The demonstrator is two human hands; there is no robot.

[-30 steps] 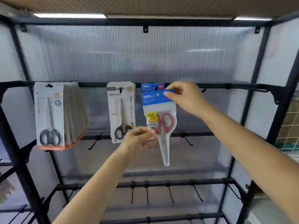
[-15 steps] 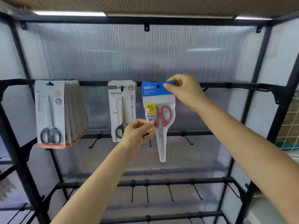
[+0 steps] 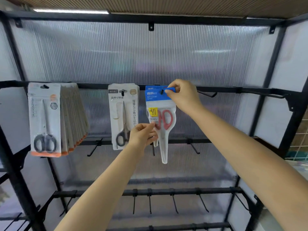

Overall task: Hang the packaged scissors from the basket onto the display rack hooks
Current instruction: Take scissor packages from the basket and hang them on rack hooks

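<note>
Our left hand (image 3: 143, 134), centre frame, pinches lower edge of red-handled scissors pack (image 3: 161, 117). Our right hand (image 3: 183, 95) pinches its blue header at top rail hook (image 3: 162, 91). Beyond, left: grey-handled scissors card (image 3: 123, 114), stacked black-handled scissors cards (image 3: 44, 119) hang on display rack (image 3: 250, 90).

Directly behind the right-hand fingers (image 3: 170, 91) and the left-hand fingers (image 3: 148, 126), and spreading far above and below them: a ribbed, translucent plastic back panel (image 3: 150, 60), streaked with pale reflections. High above the right-hand fingers, at the panel's top edge: a small black metal bracket (image 3: 151, 27). Higher still: a brown slatted ceiling (image 3: 183, 5). Up and well to the left of both sets of fingers: a long white light strip (image 3: 70, 11). Far right of the right-hand fingers: a smooth white side panel (image 3: 293, 64). Lower on that side: a pale wire grid (image 3: 300, 140) over something teal (image 3: 298, 155), too blurred to identify.
</note>
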